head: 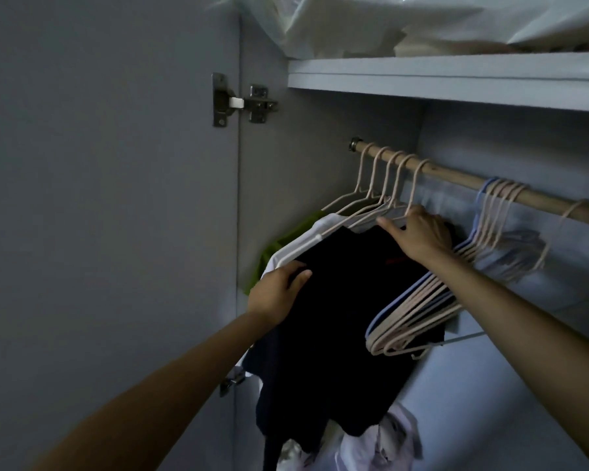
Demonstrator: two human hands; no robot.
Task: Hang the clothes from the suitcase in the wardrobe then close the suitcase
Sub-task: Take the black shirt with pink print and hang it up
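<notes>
A black shirt (337,300) hangs on a pale hanger from the wooden rail (456,176) inside the wardrobe. My left hand (276,294) grips the shirt's left shoulder edge, thumb on the front. My right hand (419,232) rests on the collar and hanger top of the black shirt, its fingers mostly straight. Behind the black shirt hang a white garment (306,237) and a green one (279,246). The suitcase is out of view.
A bunch of several empty pale hangers (422,314) hangs on the rail to the right, under my right forearm. The open wardrobe door (109,198) with its hinge (242,103) is at left. A shelf (456,79) with bagged linen lies above. Pale clothing lies at the bottom (381,443).
</notes>
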